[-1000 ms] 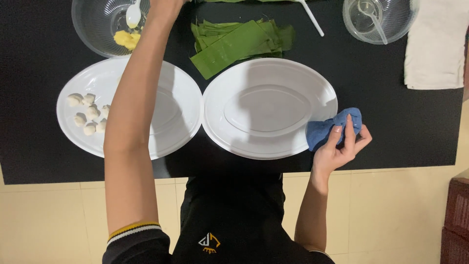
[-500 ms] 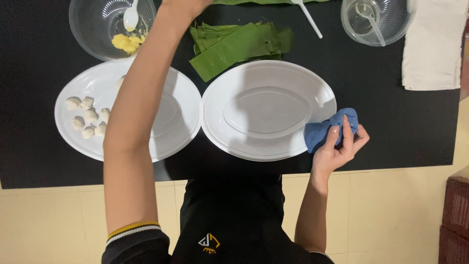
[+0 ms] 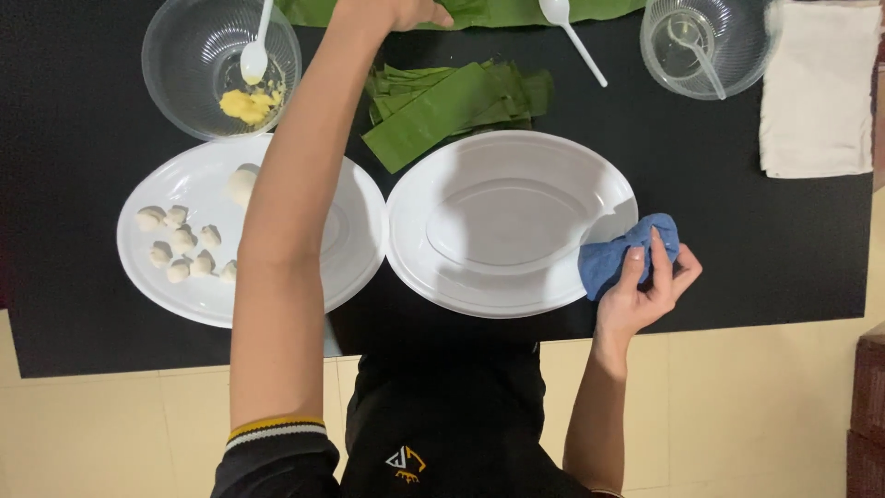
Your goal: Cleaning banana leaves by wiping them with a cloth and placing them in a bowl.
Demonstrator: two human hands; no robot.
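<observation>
My right hand (image 3: 645, 290) grips a crumpled blue cloth (image 3: 627, 254) against the right rim of an empty white oval plate (image 3: 461, 277). My left arm stretches across a second white plate (image 3: 166, 290) to the table's far edge. There my left hand (image 3: 387, 11) rests on a large green leaf (image 3: 553, 11). The frame's top edge cuts that hand off, so its grip is hidden. Several small white dough balls (image 3: 180, 244) lie on the left plate. A stack of folded green leaf strips (image 3: 452, 101) sits beyond the empty plate.
A clear bowl (image 3: 184, 55) with yellow filling and a white spoon (image 3: 253, 55) stands at the far left. Another clear bowl (image 3: 710, 46) holding a spoon is at the far right, beside a folded beige cloth (image 3: 816, 88). A loose white spoon (image 3: 576, 41) lies on the black table (image 3: 737, 258).
My left hand has reached a little farther toward the big leaf at the far edge. My right hand keeps the blue cloth at the plate's rim, barely shifted.
</observation>
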